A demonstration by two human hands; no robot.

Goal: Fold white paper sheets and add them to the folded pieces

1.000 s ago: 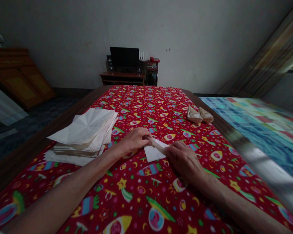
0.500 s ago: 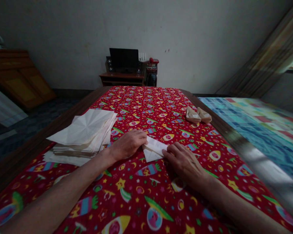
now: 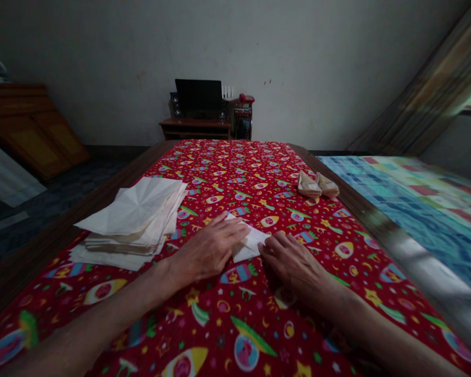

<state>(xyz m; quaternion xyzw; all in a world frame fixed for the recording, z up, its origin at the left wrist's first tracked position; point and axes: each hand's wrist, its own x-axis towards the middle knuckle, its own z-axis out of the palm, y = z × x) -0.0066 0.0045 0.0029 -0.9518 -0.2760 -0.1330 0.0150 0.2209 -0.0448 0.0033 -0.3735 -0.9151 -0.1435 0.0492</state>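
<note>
A small folded sheet of white paper (image 3: pixel 253 245) lies on the red patterned tablecloth (image 3: pixel 235 324) between my two hands. My left hand (image 3: pixel 214 246) rests across its left part, fingers stretched out and lying flat, so that part is partly covered. At the right corner of the paper, the curled fingers of my right hand (image 3: pixel 294 262) pinch the edge; the fingertips hide that corner. To the left of my left hand is a stack of creased paper sheets (image 3: pixel 141 209), the top one marked with fold lines radiating from its middle.
Two folded paper pieces (image 3: pixel 317 186) stand at the right edge of the cloth. Beyond the table are a monitor (image 3: pixel 199 95) on a small desk (image 3: pixel 196 125) and a wooden cabinet (image 3: pixel 35 131) at left. A bed with a patchwork cover (image 3: pixel 408 204) adjoins the right side.
My left hand has gone from pinching the paper's upper left corner to lying flat over its left part. My right hand stays at the right corner, almost unmoved.
</note>
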